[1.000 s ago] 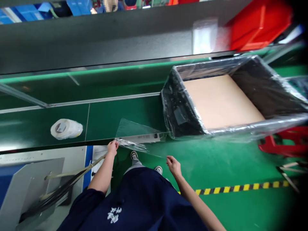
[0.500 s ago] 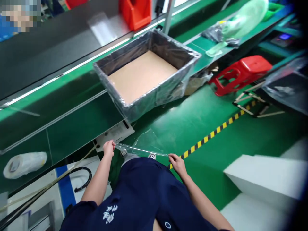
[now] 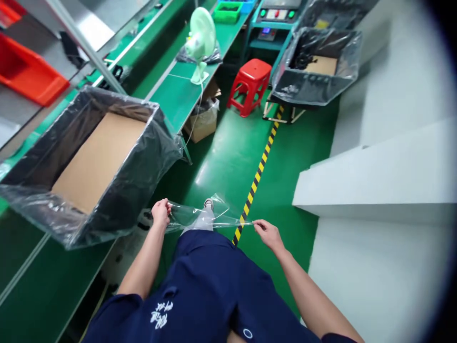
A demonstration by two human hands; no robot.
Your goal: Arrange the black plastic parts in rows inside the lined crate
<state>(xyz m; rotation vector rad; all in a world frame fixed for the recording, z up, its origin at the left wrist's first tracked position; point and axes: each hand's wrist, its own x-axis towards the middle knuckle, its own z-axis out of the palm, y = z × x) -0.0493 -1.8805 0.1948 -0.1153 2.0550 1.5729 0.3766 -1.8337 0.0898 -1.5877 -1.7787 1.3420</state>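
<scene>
A clear plastic sheet stretches between my two hands in front of my waist, above the green floor. My left hand is closed on its left end. My right hand pinches its right end. To the left stands a black box lined with clear plastic, with a brown cardboard bottom, resting on the green workbench. My left hand is just right of that box's near corner.
A red stool and a second plastic-lined box stand ahead. A green fan sits on the bench. A yellow-black floor line runs forward. White blocks lie on the right. A red bin sits top left.
My view has swung to the right, from the workbench toward the aisle. Both hands keep the plastic sheet stretched between them. The tape roll has left the view.
</scene>
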